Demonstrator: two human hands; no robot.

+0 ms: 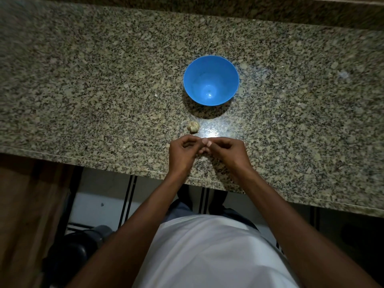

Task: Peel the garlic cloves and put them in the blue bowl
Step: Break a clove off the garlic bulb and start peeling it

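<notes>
At lower centre, something too small to identify is pinched between the left hand [181,151] and right hand [225,151], fingers curled. The small pale papery garlic bulb [193,127] on the speckled granite desk [83,90] seems light and brittle; it is best held at the sides. The round blue plastic bowl [211,80] holds nothing.

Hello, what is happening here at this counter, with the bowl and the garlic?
A person stands at a granite counter and brings both hands together near its front edge. The left hand and the right hand have curled fingers that meet, apparently working on something small, probably a clove, but it is hidden. A garlic bulb lies just beyond the hands. The blue bowl behind it holds nothing yet.
</notes>
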